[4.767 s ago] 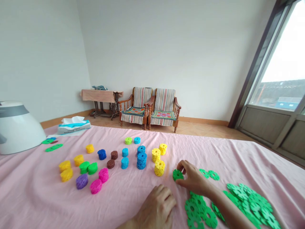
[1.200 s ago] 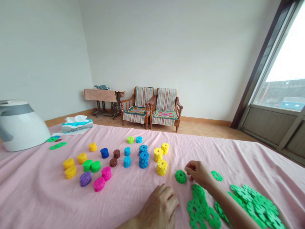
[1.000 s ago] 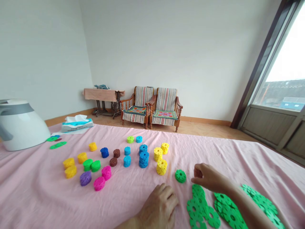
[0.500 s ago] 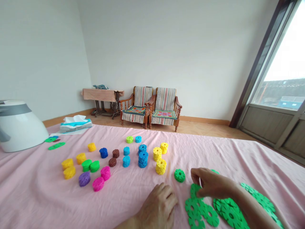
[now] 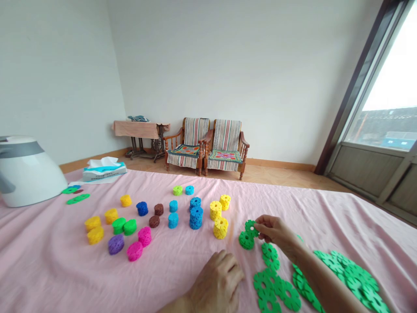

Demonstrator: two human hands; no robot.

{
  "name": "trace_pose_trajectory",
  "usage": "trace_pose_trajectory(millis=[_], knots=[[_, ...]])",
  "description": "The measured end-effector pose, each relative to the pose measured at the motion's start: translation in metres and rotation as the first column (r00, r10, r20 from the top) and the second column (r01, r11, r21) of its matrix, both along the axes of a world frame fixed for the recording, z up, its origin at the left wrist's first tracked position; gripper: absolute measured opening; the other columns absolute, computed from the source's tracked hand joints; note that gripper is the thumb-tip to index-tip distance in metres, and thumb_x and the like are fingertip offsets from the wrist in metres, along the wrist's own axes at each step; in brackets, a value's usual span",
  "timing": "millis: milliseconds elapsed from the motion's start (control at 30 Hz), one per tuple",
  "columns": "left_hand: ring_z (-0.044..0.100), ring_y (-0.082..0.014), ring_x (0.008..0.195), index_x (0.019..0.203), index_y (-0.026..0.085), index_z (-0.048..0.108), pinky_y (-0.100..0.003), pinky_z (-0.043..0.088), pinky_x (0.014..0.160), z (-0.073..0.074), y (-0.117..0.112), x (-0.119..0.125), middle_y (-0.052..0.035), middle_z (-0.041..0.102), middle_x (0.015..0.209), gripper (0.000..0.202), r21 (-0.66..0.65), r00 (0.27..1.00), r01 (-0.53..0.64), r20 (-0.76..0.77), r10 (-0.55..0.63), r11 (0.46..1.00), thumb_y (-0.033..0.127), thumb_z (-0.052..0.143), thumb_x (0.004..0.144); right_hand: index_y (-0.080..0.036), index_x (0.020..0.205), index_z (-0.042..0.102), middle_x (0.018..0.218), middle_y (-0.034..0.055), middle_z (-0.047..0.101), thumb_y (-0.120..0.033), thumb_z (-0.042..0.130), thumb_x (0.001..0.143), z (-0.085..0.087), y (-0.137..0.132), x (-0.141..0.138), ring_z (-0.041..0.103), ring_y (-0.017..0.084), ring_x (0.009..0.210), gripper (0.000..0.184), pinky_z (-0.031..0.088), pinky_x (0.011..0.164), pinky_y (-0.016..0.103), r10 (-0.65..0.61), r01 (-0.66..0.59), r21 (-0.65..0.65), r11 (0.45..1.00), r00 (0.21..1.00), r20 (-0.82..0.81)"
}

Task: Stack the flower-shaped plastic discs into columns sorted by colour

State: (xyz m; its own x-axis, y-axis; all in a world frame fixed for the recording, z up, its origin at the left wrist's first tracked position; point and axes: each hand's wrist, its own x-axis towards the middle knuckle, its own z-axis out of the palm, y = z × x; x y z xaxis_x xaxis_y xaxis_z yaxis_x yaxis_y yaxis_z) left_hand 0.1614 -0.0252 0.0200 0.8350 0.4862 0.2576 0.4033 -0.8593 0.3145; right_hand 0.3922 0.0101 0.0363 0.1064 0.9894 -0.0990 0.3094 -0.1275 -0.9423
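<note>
My right hand point(image 5: 273, 231) pinches a green snowflake disc point(image 5: 251, 228) and holds it tilted just above a small green stack point(image 5: 245, 240) on the pink cloth point(image 5: 182, 269). Loose green discs point(image 5: 273, 291) lie spread near my right forearm, with a bigger heap point(image 5: 350, 278) at the right. My left hand point(image 5: 217, 284) rests on the cloth at the bottom centre, fingers curled, nothing visible in it. Left of the green stack stand yellow stacks point(image 5: 220, 228) and blue stacks point(image 5: 196, 218).
More coloured stacks, pink point(image 5: 140, 244), purple point(image 5: 116, 244), green point(image 5: 124, 226), yellow point(image 5: 94, 229) and brown point(image 5: 156, 215), dot the cloth to the left. A white appliance point(image 5: 26, 171) and a tissue pack point(image 5: 103, 170) sit far left. Two wooden chairs point(image 5: 208, 148) stand by the wall.
My right hand went right to the loose green discs, picked one up and brought it back over the small green stack. My left hand has stayed put.
</note>
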Motion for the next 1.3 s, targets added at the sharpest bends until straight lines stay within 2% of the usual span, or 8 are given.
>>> trace_pose_trajectory(millis=[100,267,400,533,700,867,1100,1300], knots=[[0.048,-0.0163,0.090,0.088,0.018,0.054,-0.027,0.039,0.081,0.001,0.000,0.000,-0.0010,0.057,0.093,0.014,0.004,1.000,-0.007,-0.007,0.007,1.000,0.012,0.056,0.076,-0.017,0.067,0.055,0.049,-0.0036,0.053,-0.036,0.060,0.066,0.000,0.000,-0.002,0.053,0.009,0.046,0.020,0.034,0.042,0.020,-0.040,0.040,0.005,0.999,0.998,0.042],[0.048,-0.0165,0.091,0.088,0.018,0.054,-0.027,0.039,0.082,-0.001,0.000,0.001,-0.0016,0.057,0.094,0.014,0.010,1.000,-0.004,-0.012,0.004,1.000,0.012,0.054,0.076,-0.017,0.071,0.057,0.054,-0.0008,0.058,-0.029,0.051,0.072,-0.007,0.002,0.014,0.055,0.011,0.047,0.013,0.035,0.044,0.021,-0.111,0.086,0.095,0.992,0.944,0.309],[0.047,-0.0171,0.091,0.089,0.019,0.054,-0.028,0.039,0.082,-0.003,0.001,0.001,-0.0021,0.057,0.094,0.015,0.018,1.000,0.009,-0.011,-0.008,1.000,0.012,0.053,0.075,-0.019,0.067,0.055,0.062,0.0015,0.063,-0.023,0.048,0.074,-0.018,0.003,0.031,0.058,0.013,0.054,0.011,0.038,0.052,0.023,-0.181,0.112,0.152,0.982,0.782,0.596],[0.047,-0.0175,0.092,0.091,0.019,0.053,-0.028,0.039,0.082,-0.004,0.001,0.001,-0.0023,0.056,0.095,0.017,0.027,1.000,0.004,-0.014,-0.004,1.000,0.012,0.052,0.076,-0.019,0.074,0.058,0.078,0.0054,0.064,-0.024,0.047,0.075,-0.020,0.002,0.039,0.060,0.017,0.071,0.012,0.041,0.064,0.026,-0.245,0.079,0.255,0.964,0.640,0.728],[0.047,-0.0175,0.092,0.091,0.020,0.053,-0.029,0.039,0.083,-0.002,0.000,0.001,-0.0021,0.056,0.096,0.017,0.011,1.000,0.001,-0.015,-0.001,1.000,0.012,0.053,0.076,-0.018,0.093,0.061,0.094,0.0076,0.061,-0.029,0.058,0.067,-0.014,-0.005,0.030,0.058,0.020,0.087,0.029,0.041,0.078,0.029,-0.091,-0.085,0.182,0.980,0.622,0.778],[0.047,-0.0177,0.092,0.091,0.019,0.053,-0.029,0.039,0.082,-0.003,0.001,0.001,-0.0025,0.056,0.095,0.018,0.021,1.000,0.013,-0.016,-0.012,1.000,0.011,0.053,0.075,-0.014,0.084,0.061,0.087,0.0101,0.060,-0.028,0.055,0.068,-0.011,-0.008,0.016,0.057,0.022,0.084,0.022,0.040,0.075,0.030,-0.029,-0.095,0.101,0.990,0.572,0.820],[0.046,-0.0183,0.091,0.091,0.019,0.053,-0.029,0.038,0.080,-0.005,0.002,0.000,-0.0029,0.055,0.094,0.017,0.033,1.000,0.015,-0.004,-0.014,0.999,0.012,0.053,0.075,-0.014,0.075,0.058,0.079,0.0090,0.058,-0.022,0.050,0.068,-0.009,-0.008,0.011,0.056,0.020,0.078,0.013,0.038,0.071,0.028,-0.127,-0.045,0.176,0.983,0.522,0.843],[0.046,-0.0187,0.091,0.089,0.019,0.052,-0.029,0.039,0.079,-0.006,0.002,0.001,-0.0028,0.054,0.092,0.016,0.030,1.000,0.016,-0.004,-0.016,0.999,0.012,0.052,0.075,-0.016,0.084,0.059,0.081,0.0062,0.058,-0.024,0.050,0.072,0.006,-0.012,-0.003,0.056,0.018,0.076,0.017,0.040,0.071,0.028,-0.196,-0.058,0.296,0.953,0.628,0.754]])
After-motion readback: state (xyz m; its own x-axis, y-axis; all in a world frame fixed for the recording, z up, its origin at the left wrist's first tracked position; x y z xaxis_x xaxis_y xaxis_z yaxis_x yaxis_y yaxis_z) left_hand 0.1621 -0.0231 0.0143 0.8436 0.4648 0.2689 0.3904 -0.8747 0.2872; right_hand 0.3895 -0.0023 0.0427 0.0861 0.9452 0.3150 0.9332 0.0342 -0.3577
